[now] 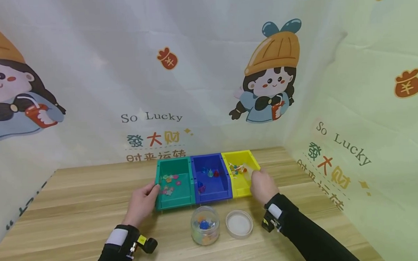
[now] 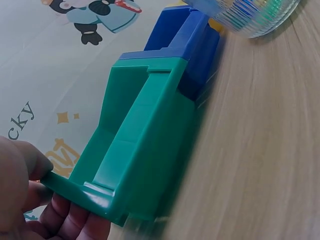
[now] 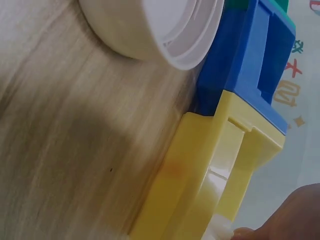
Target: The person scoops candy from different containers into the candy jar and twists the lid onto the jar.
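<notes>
Head view: we record left hand (image 1: 141,202) gripping green bin (image 1: 175,204), right hand (image 1: 264,186) at yellow bin (image 1: 240,191) with a grip we cannot determine.

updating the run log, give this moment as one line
left hand: grips green bin | right hand: at yellow bin, grip unclear | blue bin: middle | jar: open, lid beside it
</notes>
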Available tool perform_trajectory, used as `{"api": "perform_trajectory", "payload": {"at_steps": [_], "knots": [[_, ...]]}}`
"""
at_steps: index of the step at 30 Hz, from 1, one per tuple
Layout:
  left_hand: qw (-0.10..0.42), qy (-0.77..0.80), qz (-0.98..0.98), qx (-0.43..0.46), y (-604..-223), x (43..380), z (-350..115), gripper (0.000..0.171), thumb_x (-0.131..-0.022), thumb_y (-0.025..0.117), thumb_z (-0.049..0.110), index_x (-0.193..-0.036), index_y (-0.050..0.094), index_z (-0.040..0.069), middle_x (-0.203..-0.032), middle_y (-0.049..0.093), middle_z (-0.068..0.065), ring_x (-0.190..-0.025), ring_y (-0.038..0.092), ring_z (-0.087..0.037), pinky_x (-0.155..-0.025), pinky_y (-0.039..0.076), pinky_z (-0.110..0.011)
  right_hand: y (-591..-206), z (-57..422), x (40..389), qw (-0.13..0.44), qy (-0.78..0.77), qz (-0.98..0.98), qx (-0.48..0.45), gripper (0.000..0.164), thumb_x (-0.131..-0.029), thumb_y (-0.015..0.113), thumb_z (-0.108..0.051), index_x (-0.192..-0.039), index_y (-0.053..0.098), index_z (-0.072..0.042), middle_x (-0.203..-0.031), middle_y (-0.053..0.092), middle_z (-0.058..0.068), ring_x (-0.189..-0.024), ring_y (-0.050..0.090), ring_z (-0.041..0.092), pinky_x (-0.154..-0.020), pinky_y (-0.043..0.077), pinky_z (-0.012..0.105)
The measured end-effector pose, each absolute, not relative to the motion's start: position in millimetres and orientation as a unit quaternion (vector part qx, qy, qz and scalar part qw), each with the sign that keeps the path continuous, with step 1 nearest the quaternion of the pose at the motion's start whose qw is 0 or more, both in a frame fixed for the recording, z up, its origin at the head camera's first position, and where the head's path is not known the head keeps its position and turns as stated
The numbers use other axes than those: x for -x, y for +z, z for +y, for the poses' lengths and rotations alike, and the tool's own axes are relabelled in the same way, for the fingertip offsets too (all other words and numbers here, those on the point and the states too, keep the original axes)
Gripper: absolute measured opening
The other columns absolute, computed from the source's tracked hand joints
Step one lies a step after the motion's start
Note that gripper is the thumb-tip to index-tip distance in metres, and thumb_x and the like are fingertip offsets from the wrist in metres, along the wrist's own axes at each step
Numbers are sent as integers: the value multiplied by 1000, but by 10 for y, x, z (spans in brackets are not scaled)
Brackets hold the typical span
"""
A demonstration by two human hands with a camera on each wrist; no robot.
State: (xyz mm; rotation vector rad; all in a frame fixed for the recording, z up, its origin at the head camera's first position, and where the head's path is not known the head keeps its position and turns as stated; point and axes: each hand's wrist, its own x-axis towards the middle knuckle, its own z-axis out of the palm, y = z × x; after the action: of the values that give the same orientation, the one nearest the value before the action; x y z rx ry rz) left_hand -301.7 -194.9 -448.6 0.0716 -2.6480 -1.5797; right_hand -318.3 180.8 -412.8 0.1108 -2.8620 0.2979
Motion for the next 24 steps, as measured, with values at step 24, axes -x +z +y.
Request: {"api": "perform_trajectory", "payload": {"at_steps": [24], "knots": [[24, -523, -852, -23, -4477, 3026, -1956, 54, -118, 51, 34, -164, 47, 8, -167, 47, -20, -159, 43, -40, -128, 39, -62, -4185, 1832, 3339, 71, 104, -990, -63, 16, -92, 76, 0, -107, 80, 5, -99, 69, 16, -83, 61, 24, -78, 62, 42]]}}
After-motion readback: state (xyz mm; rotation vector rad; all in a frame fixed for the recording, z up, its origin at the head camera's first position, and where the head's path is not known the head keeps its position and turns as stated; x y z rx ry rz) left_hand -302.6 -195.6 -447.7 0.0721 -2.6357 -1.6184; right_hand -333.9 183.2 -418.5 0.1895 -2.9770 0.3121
